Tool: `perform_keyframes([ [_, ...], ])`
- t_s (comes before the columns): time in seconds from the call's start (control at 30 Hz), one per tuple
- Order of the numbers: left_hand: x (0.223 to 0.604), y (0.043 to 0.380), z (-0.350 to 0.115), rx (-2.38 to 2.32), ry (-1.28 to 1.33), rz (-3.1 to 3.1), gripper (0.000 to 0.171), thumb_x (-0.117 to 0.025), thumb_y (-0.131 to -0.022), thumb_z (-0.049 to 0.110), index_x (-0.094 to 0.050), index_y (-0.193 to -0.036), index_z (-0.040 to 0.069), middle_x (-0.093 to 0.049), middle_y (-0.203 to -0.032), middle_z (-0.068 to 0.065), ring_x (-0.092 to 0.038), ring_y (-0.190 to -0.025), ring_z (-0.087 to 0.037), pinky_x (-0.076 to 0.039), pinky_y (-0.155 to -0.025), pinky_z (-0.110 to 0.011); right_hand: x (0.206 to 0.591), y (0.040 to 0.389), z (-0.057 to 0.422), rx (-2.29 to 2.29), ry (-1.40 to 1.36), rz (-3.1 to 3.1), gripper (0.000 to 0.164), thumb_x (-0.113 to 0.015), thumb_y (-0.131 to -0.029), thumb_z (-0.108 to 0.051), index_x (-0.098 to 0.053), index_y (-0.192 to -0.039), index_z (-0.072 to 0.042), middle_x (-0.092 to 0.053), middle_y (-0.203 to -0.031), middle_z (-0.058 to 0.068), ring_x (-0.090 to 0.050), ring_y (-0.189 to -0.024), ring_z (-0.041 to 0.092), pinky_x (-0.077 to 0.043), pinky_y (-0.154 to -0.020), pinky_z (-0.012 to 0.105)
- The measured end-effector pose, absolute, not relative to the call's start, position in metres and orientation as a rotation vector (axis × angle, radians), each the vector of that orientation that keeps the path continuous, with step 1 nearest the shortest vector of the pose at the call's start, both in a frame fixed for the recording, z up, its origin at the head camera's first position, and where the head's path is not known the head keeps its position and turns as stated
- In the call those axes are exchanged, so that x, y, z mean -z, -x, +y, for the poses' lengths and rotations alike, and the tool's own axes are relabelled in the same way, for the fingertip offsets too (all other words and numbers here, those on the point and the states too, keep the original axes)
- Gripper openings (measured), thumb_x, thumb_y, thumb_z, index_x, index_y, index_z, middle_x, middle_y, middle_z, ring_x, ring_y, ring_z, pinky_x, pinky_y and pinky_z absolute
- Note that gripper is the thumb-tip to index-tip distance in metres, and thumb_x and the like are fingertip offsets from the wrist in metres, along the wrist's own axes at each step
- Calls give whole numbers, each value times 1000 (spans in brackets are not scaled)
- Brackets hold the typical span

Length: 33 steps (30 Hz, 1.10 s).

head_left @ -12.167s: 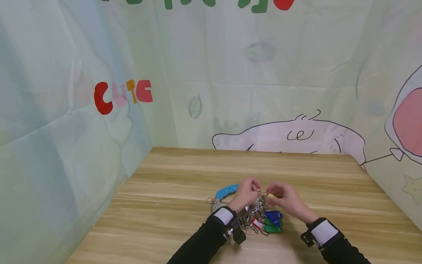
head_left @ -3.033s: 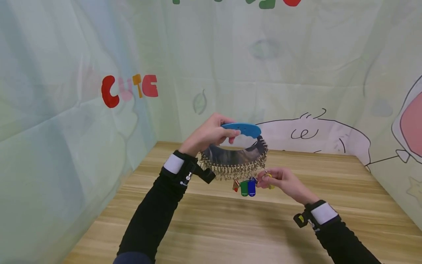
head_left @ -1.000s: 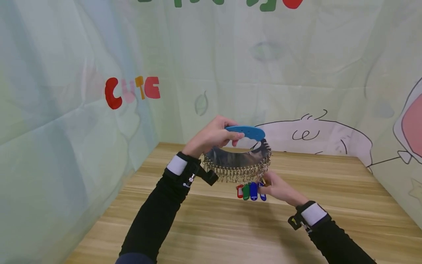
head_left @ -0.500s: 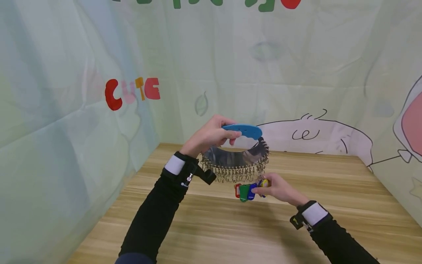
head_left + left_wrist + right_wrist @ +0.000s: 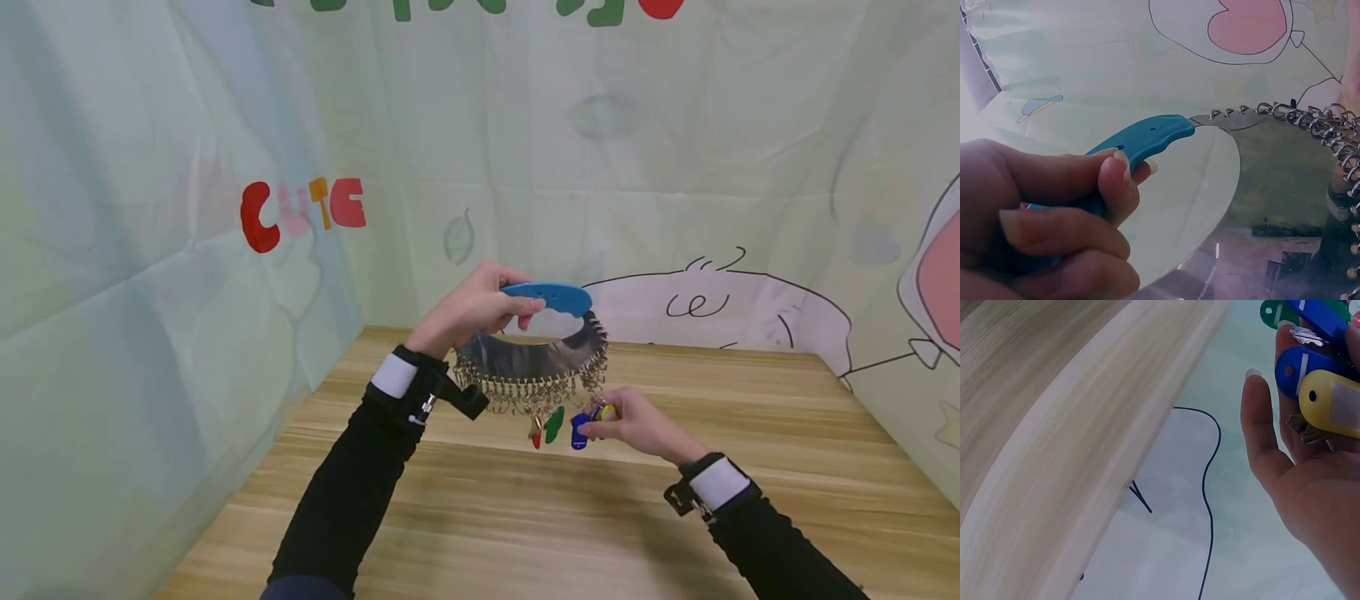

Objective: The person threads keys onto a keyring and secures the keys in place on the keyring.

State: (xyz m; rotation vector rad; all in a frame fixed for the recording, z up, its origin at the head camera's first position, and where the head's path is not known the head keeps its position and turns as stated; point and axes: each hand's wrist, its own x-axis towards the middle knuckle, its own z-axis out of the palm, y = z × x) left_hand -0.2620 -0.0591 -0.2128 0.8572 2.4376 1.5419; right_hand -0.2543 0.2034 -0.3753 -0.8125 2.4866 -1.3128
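In the head view my left hand grips the blue handle of a metal key-holder ring, held up off the table. Small clips and hooks line the ring's lower edge. From its right side hang keys with plastic tags: a red tag, a green tag, a blue tag and a yellow tag. My right hand pinches the blue tag below the ring. The right wrist view shows another blue tag and the yellow one against my fingers, with key ends beside them.
A wood-grain table lies below both hands. Printed cloth sheets stand behind it and at both sides.
Earlier, the ring lay on the table; it was then lifted by its handle. Lately my right hand has shifted among the tags, drawing the blue one away from the green one, which has turned.
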Motion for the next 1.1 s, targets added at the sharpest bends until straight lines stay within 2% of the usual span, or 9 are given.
perform_keyframes([
  [0.1, 213, 261, -59, -1547, -848, 2437, 17, -59, -94, 13, -64, -81, 4, -54, -58, 0, -26, -41, -12, -22, -44, -25, 375, 254, 203, 1317, 804, 2479, 16, -69, -88, -19, -69, -95, -4, -71, -84, 12, -37, -50, 4, -28, -45, 18],
  [0.17, 213, 261, -58, -1552, -841, 2428, 17, -59, -94, 13, -64, -80, 4, -54, -58, 0, -25, -41, -12, -22, -44, -25, 374, 254, 203, 1321, 801, 2474, 18, -69, -88, -19, -69, -98, -4, -73, -86, 13, -48, -55, 4, -35, -47, 18],
  [0.27, 212, 260, -57, -1562, -833, 2414, 18, -59, -94, 13, -63, -80, 4, -55, -58, 0, -25, -41, -11, -22, -44, -25, 374, 253, 203, 1328, 805, 2460, 21, -69, -88, -19, -70, -100, -2, -74, -90, 12, -64, -71, 11, -49, -59, 19],
  [0.33, 212, 259, -56, -1565, -829, 2410, 17, -59, -94, 13, -64, -80, 4, -55, -59, 0, -25, -42, -11, -22, -44, -24, 374, 253, 204, 1334, 805, 2452, 21, -69, -88, -18, -70, -102, -2, -75, -92, 12, -69, -80, 16, -53, -67, 21],
  [0.47, 213, 259, -55, -1556, -844, 2423, 19, -60, -94, 14, -63, -78, 4, -55, -59, -1, -25, -42, -12, -23, -45, -25, 376, 254, 203, 1311, 810, 2479, 25, -68, -88, -16, -67, -108, -1, -73, -97, 13, -66, -76, 16, -49, -60, 21],
  [0.53, 214, 260, -55, -1553, -852, 2431, 20, -60, -94, 14, -62, -77, 5, -55, -59, -1, -25, -42, -13, -23, -45, -26, 378, 255, 201, 1310, 816, 2474, 31, -67, -88, -15, -62, -114, 0, -71, -105, 16, -66, -80, 17, -50, -63, 23],
  [0.7, 215, 260, -52, -1554, -848, 2431, 18, -60, -94, 14, -64, -80, 4, -55, -58, -1, -26, -41, -13, -23, -44, -26, 386, 258, 189, 1367, 830, 2415, 47, -69, -88, -23, -52, -127, -4, -64, -120, 17, -64, -102, 21, -54, -85, 34],
  [0.93, 215, 258, -50, -1554, -852, 2415, 14, -60, -94, 14, -67, -91, 2, -56, -59, -1, -26, -42, -12, -23, -44, -25, 390, 256, 184, 1418, 829, 2404, 43, -73, -85, -24, -60, -122, -6, -68, -116, 14, -65, -102, 21, -55, -83, 30],
  [1.1, 216, 258, -51, -1561, -859, 2412, 15, -60, -94, 14, -66, -88, 2, -55, -59, -1, -26, -42, -13, -23, -44, -25, 389, 254, 184, 1384, 800, 2443, 44, -73, -85, -19, -57, -122, -3, -66, -116, 17, -64, -102, 24, -55, -83, 33],
])
